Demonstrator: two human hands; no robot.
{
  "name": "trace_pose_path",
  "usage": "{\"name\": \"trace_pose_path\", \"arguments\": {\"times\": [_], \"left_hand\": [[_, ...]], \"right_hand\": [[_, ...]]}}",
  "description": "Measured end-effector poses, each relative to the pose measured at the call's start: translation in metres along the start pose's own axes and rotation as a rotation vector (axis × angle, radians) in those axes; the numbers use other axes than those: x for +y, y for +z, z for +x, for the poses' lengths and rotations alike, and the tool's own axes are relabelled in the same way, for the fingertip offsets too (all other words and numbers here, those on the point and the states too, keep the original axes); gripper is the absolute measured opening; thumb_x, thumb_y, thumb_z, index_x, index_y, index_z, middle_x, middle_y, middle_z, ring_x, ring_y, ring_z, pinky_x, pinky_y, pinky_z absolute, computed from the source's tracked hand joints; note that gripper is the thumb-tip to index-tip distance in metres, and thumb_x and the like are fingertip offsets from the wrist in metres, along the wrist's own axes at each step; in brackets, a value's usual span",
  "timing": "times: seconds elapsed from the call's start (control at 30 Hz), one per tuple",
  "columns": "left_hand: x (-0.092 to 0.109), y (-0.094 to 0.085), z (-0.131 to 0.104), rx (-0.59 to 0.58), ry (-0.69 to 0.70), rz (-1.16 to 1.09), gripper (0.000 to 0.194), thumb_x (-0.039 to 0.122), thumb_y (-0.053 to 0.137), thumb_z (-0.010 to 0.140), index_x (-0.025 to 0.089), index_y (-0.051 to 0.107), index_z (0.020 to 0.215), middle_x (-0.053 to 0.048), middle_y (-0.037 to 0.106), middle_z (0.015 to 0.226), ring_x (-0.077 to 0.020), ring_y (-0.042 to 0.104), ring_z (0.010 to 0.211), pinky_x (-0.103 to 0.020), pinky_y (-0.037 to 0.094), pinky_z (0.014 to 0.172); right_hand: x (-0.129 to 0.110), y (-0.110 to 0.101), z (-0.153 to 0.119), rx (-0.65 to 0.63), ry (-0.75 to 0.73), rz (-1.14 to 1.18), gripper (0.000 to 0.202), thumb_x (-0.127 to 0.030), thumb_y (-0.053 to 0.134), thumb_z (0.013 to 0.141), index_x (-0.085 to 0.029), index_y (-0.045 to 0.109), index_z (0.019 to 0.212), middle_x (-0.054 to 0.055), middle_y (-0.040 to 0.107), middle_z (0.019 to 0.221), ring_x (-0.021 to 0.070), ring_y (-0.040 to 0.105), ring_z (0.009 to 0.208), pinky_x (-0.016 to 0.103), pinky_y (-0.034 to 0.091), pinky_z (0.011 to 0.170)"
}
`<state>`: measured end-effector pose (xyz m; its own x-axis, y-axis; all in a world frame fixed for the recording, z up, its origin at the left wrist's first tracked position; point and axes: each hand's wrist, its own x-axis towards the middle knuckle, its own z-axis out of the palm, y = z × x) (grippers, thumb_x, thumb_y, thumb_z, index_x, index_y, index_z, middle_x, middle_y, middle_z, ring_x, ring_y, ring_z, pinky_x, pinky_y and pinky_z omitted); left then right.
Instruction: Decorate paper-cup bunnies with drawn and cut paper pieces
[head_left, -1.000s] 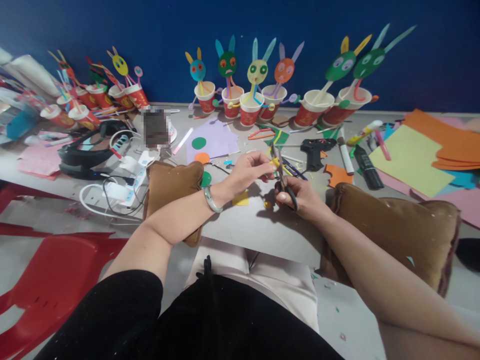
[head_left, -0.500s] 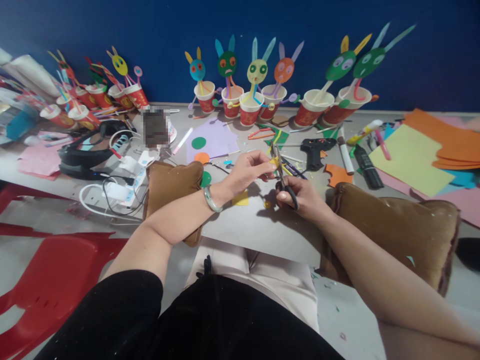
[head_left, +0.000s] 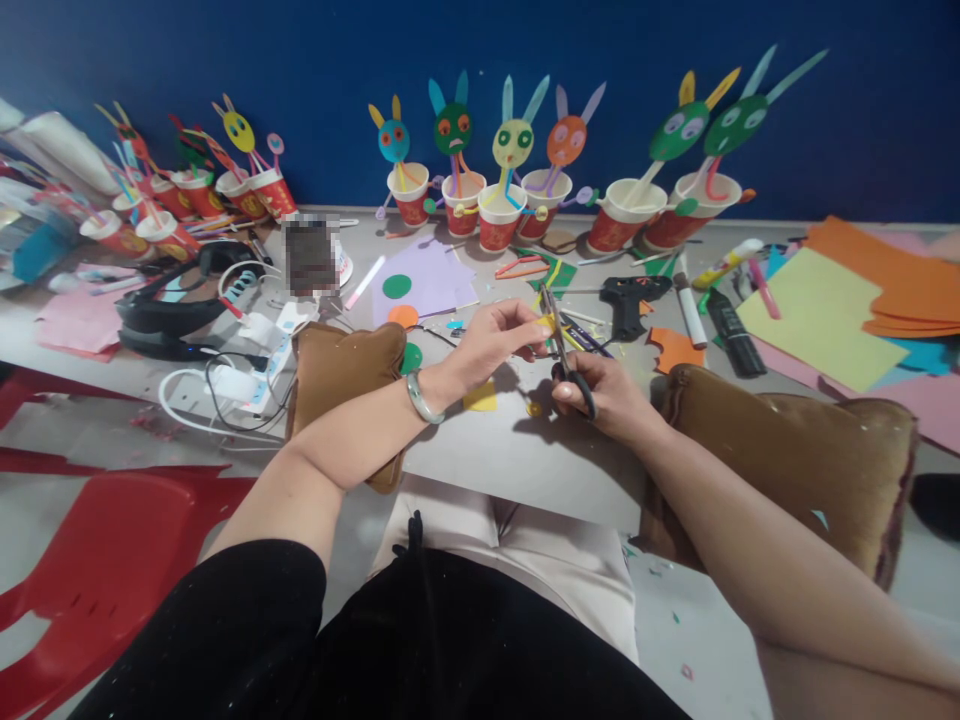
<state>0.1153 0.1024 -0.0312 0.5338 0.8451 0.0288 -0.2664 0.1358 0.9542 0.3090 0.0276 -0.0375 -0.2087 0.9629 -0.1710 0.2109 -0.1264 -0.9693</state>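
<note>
My left hand (head_left: pixel 499 345) pinches a small piece of yellow paper (head_left: pixel 547 325) between thumb and fingers. Black-handled scissors (head_left: pixel 561 345) are gripped in my right hand (head_left: pixel 600 390), their metal blades pointing up and away, right beside the yellow piece. Whether the blades touch the paper I cannot tell. Below my hands on the table lie a yellow paper square (head_left: pixel 481 398) and a small yellow disc (head_left: pixel 533 409). Green and orange paper circles (head_left: pixel 403 316) rest to the left, some on a purple sheet (head_left: pixel 442 280).
Behind my hands stand several red paper cups (head_left: pixel 501 232) holding paper-headed figures. A black glue gun (head_left: pixel 630 305), markers (head_left: pixel 733 330) and coloured sheets (head_left: pixel 817 320) lie to the right. Brown cushions (head_left: pixel 787 460) flank my forearms. Cables and a power strip (head_left: pixel 274 375) lie left.
Both hands stay nearly in place. The scissor blades and the yellow piece have shifted very slightly against each other.
</note>
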Motion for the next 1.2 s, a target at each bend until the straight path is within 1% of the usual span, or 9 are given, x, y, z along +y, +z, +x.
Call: {"name": "trace_pose_path", "arguments": {"times": [0.27,0.5,0.77,0.97,1.2], "left_hand": [[-0.0036,-0.003,0.0027,-0.015,0.018,0.016,0.063,0.066,0.095,0.073,0.024,0.049,0.079,0.005,0.064,0.067,-0.0123,0.069,0.067,-0.029,0.055,0.067],[-0.0006,-0.002,0.0018,-0.001,0.002,-0.01,0.063,0.063,0.098,0.069,0.023,0.05,0.077,0.006,0.067,0.067,-0.0097,0.065,0.064,-0.027,0.054,0.066],[0.0009,-0.0019,0.0017,0.011,0.009,-0.014,0.063,0.063,0.099,0.068,0.023,0.051,0.076,0.005,0.067,0.068,-0.0095,0.066,0.066,-0.026,0.052,0.065],[0.0002,-0.0028,0.0015,0.013,0.016,0.02,0.061,0.065,0.095,0.073,0.023,0.051,0.079,0.005,0.067,0.07,-0.0111,0.069,0.07,-0.028,0.054,0.068],[-0.0018,-0.0045,0.0017,0.017,0.017,0.014,0.057,0.06,0.094,0.076,0.024,0.051,0.081,0.005,0.067,0.071,-0.0121,0.071,0.072,-0.029,0.055,0.069]], "right_hand": [[0.0002,0.0004,0.0011,-0.005,-0.007,0.028,0.071,-0.084,0.095,0.062,-0.026,0.054,0.067,0.0,0.059,0.053,0.0134,0.046,0.049,0.03,0.032,0.049],[0.0009,0.0015,0.0009,-0.001,0.009,0.049,0.074,-0.086,0.096,0.058,-0.026,0.054,0.067,0.0,0.059,0.052,0.0128,0.046,0.05,0.03,0.032,0.05],[-0.0012,0.0009,0.0002,-0.005,-0.002,0.035,0.072,-0.083,0.096,0.061,-0.025,0.053,0.067,0.0,0.059,0.052,0.0123,0.045,0.05,0.028,0.031,0.049],[-0.0022,0.0014,-0.0004,0.001,-0.003,0.018,0.071,-0.081,0.096,0.063,-0.026,0.052,0.066,0.0,0.058,0.052,0.0128,0.046,0.05,0.029,0.033,0.05],[-0.0035,0.0009,-0.0015,-0.005,0.009,0.009,0.07,-0.08,0.096,0.063,-0.026,0.051,0.066,0.0,0.058,0.052,0.0129,0.045,0.05,0.029,0.032,0.049]]}}
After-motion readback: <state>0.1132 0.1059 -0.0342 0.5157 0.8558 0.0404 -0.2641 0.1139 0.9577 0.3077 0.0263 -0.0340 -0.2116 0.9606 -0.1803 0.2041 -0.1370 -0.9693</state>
